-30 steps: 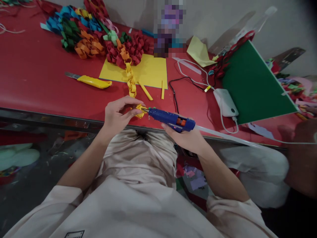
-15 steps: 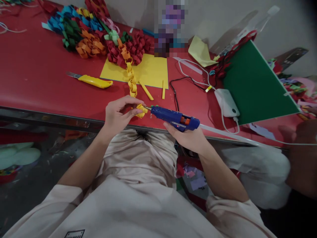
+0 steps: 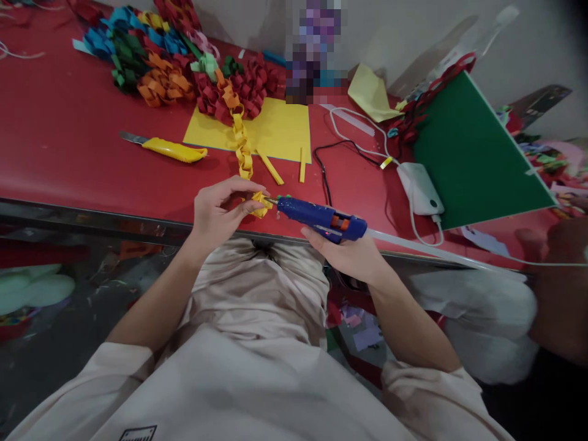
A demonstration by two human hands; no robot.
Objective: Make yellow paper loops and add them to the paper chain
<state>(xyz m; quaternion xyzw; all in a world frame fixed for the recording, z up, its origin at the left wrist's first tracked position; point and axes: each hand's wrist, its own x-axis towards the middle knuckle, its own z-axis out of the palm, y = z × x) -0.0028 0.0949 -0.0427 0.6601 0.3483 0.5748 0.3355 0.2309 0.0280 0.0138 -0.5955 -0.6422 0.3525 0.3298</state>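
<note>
Near the table's front edge, my left hand (image 3: 220,208) is closed, pinching the yellow end of a paper chain (image 3: 242,147) between thumb and fingers. From there the yellow links run up to orange ones and a pile of coloured links. My right hand (image 3: 344,254) is wrapped round a blue hot glue gun (image 3: 316,215), whose metal nozzle points left and reaches the yellow paper at my left fingertips. Whether the nozzle touches the paper I cannot tell. Two loose yellow paper strips (image 3: 270,167) lie just beyond my hands, by a yellow sheet (image 3: 289,125).
A yellow utility knife (image 3: 174,150) with its blade out lies left on the red table (image 3: 59,135). Heaped paper chains (image 3: 165,82) stand behind it. To the right are a white power bank (image 3: 420,190) with cables and a green board (image 3: 478,159). Another person's knee shows at right.
The glue gun has shifted very slightly left, and the view has moved a little. Both hands keep their holds.
</note>
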